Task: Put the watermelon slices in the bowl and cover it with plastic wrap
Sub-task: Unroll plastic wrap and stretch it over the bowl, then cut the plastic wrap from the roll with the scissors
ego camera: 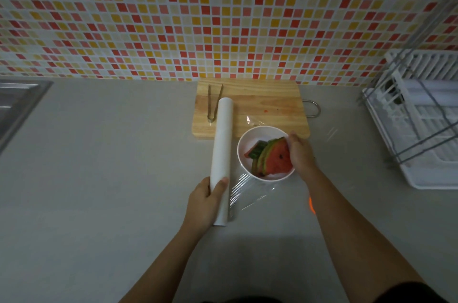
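A: Where is the roll, and which way does it run?

B: The roll lies with its long axis pointing almost straight away from the person, toward the tiled wall. Its near end sits in the left hand. Its far end reaches well past those fingers and rests over the near-left part of the board, just beside the tongs.

A: How do the left fingers hold it?

B: They curl round the tube from the left, with the thumb pressed across its top.

A: And the film?

B: The film comes off the roll sideways, to the right of the left fingers, and wrinkles between the roll and the bowl. It shows again on the table beyond the right hand. It seems to lie across the bowl, but I cannot tell whether over or under it.

A: The right hand?

B: The right hand lies on the bowl's right rim, fingers close together and bent down over the edge. Whether they pinch the film, I cannot tell.

A: The slices?

B: The slices are stacked in the bowl, just left of the right fingers, with green rinds turned left and red flesh facing that hand.

A: Anything else?

B: The tongs point their open tips at the wall. A white rack stands well to the right of the right hand.
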`<state>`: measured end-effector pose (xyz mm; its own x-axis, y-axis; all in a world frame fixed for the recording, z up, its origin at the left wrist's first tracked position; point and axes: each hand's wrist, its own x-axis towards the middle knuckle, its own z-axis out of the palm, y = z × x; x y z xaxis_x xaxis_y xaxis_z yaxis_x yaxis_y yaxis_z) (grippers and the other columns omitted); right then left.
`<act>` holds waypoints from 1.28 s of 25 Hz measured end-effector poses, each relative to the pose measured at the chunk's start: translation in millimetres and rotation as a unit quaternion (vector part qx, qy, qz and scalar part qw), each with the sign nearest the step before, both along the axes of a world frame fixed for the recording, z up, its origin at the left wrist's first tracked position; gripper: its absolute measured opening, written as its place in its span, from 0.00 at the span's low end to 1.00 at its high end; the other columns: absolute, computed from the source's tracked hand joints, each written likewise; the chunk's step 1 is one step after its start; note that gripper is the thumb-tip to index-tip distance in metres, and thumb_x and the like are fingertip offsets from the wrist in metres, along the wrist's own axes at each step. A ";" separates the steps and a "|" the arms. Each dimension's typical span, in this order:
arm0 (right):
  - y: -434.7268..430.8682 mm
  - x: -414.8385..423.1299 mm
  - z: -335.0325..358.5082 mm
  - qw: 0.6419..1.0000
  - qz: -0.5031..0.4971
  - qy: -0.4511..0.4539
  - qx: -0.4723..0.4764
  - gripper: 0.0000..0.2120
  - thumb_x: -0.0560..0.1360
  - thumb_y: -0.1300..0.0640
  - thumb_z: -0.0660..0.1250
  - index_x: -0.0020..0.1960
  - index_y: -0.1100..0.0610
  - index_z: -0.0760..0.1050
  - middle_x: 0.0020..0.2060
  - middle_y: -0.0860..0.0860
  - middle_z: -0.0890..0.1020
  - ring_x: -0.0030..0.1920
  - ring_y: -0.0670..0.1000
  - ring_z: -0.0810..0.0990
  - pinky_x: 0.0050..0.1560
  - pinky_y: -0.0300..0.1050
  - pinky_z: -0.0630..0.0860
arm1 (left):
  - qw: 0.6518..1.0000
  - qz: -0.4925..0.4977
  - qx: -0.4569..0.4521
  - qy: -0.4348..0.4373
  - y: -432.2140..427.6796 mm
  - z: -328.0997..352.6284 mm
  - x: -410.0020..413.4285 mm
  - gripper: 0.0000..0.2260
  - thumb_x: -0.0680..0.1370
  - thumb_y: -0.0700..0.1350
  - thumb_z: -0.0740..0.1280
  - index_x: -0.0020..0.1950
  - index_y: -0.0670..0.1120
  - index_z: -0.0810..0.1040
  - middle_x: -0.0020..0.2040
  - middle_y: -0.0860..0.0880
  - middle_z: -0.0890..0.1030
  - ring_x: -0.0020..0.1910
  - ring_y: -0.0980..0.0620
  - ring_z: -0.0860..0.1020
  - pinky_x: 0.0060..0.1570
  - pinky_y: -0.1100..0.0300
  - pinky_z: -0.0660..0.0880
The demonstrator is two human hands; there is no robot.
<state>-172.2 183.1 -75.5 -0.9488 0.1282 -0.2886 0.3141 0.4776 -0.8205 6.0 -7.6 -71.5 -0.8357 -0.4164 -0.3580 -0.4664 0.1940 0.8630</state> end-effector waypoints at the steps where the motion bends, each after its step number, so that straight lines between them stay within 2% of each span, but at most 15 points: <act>1: -0.3 0.0 1.4 1.000 0.004 0.003 0.005 0.20 0.79 0.46 0.51 0.49 0.57 0.78 0.48 0.60 0.79 0.47 0.56 0.75 0.47 0.44 0.65 | 1.000 0.001 -0.004 0.002 1.9 -0.7 -0.4 0.09 0.77 0.56 0.63 0.48 0.52 0.77 0.43 0.57 0.80 0.42 0.61 0.77 0.36 0.66 0.68; 3: -0.4 -0.6 2.8 1.000 0.008 0.005 0.008 0.20 0.79 0.47 0.50 0.47 0.57 0.77 0.48 0.61 0.79 0.47 0.57 0.76 0.47 0.44 0.65 | 1.000 0.009 0.003 0.009 5.1 -3.5 -0.6 0.08 0.77 0.55 0.63 0.48 0.52 0.77 0.43 0.57 0.79 0.43 0.61 0.77 0.36 0.66 0.68; 7: -1.4 2.2 4.3 1.000 0.008 0.000 0.025 0.24 0.79 0.46 0.49 0.52 0.61 0.77 0.52 0.64 0.79 0.53 0.60 0.77 0.49 0.46 0.67 | 0.999 0.012 0.009 0.031 5.7 -9.1 0.8 0.06 0.78 0.53 0.63 0.48 0.53 0.76 0.43 0.57 0.79 0.44 0.61 0.77 0.38 0.65 0.70; 10: -1.7 -1.6 15.2 0.997 0.049 -0.048 0.044 0.27 0.80 0.45 0.45 0.56 0.62 0.77 0.57 0.64 0.78 0.58 0.60 0.75 0.55 0.47 0.66 | 0.999 0.001 -0.013 0.039 3.9 -11.6 1.4 0.07 0.78 0.53 0.63 0.42 0.53 0.75 0.42 0.56 0.78 0.43 0.56 0.77 0.39 0.62 0.69; 11: 0.4 -3.9 22.3 0.996 0.057 -0.070 0.025 0.29 0.80 0.44 0.44 0.55 0.61 0.77 0.56 0.62 0.78 0.59 0.59 0.74 0.58 0.48 0.66 | 0.999 -0.004 -0.030 0.038 2.9 -12.9 0.4 0.09 0.78 0.53 0.63 0.40 0.53 0.75 0.41 0.53 0.76 0.42 0.53 0.76 0.40 0.60 0.68; 13: 10.0 -4.0 37.2 0.995 0.051 -0.078 -0.019 0.27 0.80 0.42 0.44 0.46 0.56 0.78 0.49 0.59 0.78 0.54 0.56 0.74 0.58 0.49 0.66 | 0.998 -0.010 -0.047 0.035 1.6 -13.0 -0.4 0.12 0.79 0.52 0.62 0.37 0.51 0.74 0.40 0.49 0.75 0.43 0.48 0.75 0.44 0.56 0.68; 15: 27.5 7.4 45.9 0.997 0.039 -0.016 0.064 0.21 0.80 0.48 0.50 0.47 0.59 0.77 0.52 0.61 0.79 0.54 0.58 0.75 0.55 0.48 0.67 | 0.998 -0.013 -0.050 0.035 0.3 -13.5 -0.6 0.13 0.79 0.53 0.62 0.36 0.50 0.74 0.40 0.48 0.75 0.44 0.46 0.76 0.46 0.54 0.70; 17: 45.3 37.2 43.5 0.978 0.039 0.029 0.205 0.14 0.78 0.56 0.55 0.51 0.65 0.75 0.54 0.65 0.79 0.56 0.63 0.76 0.52 0.49 0.68 | 0.997 -0.016 -0.056 0.043 -1.0 -14.0 -0.6 0.13 0.79 0.53 0.62 0.36 0.49 0.74 0.39 0.47 0.76 0.44 0.44 0.76 0.46 0.54 0.70; 18: 51.3 55.8 38.9 0.968 0.041 0.028 0.246 0.12 0.77 0.60 0.58 0.52 0.66 0.74 0.54 0.66 0.78 0.56 0.64 0.75 0.52 0.51 0.69 | 0.997 -0.019 -0.059 0.046 -0.7 -13.9 -0.5 0.13 0.79 0.53 0.62 0.38 0.48 0.76 0.40 0.46 0.76 0.45 0.44 0.76 0.46 0.53 0.70; 20: 57.1 90.0 29.1 0.958 0.035 -0.003 0.284 0.12 0.73 0.64 0.61 0.54 0.68 0.71 0.54 0.68 0.76 0.56 0.66 0.74 0.54 0.53 0.69 | 0.997 -0.016 -0.065 0.046 -1.1 -14.6 -2.5 0.15 0.79 0.53 0.62 0.41 0.44 0.77 0.43 0.42 0.77 0.45 0.42 0.76 0.48 0.52 0.71; 23: 59.2 121.5 16.0 0.946 0.016 -0.020 0.323 0.15 0.76 0.60 0.60 0.57 0.69 0.67 0.56 0.69 0.73 0.57 0.66 0.74 0.56 0.54 0.68 | 0.997 -0.014 -0.054 0.046 -0.3 -15.2 -1.1 0.17 0.79 0.54 0.62 0.40 0.42 0.76 0.44 0.40 0.77 0.46 0.41 0.76 0.47 0.51 0.70; 29: 66.2 127.7 14.9 0.940 0.025 -0.016 0.339 0.15 0.77 0.56 0.60 0.56 0.68 0.69 0.53 0.69 0.76 0.55 0.66 0.75 0.52 0.55 0.68 | 0.998 -0.005 -0.034 0.046 -0.1 -15.3 -1.0 0.19 0.78 0.55 0.62 0.39 0.40 0.74 0.46 0.38 0.77 0.47 0.40 0.76 0.48 0.50 0.71; 32: 61.3 146.2 24.1 0.967 0.019 0.064 0.247 0.14 0.78 0.56 0.60 0.58 0.64 0.71 0.47 0.67 0.80 0.50 0.65 0.77 0.47 0.52 0.69 | 0.998 -0.005 -0.034 0.045 -0.9 -13.5 -0.8 0.17 0.78 0.55 0.62 0.36 0.44 0.73 0.46 0.40 0.77 0.47 0.40 0.76 0.50 0.49 0.71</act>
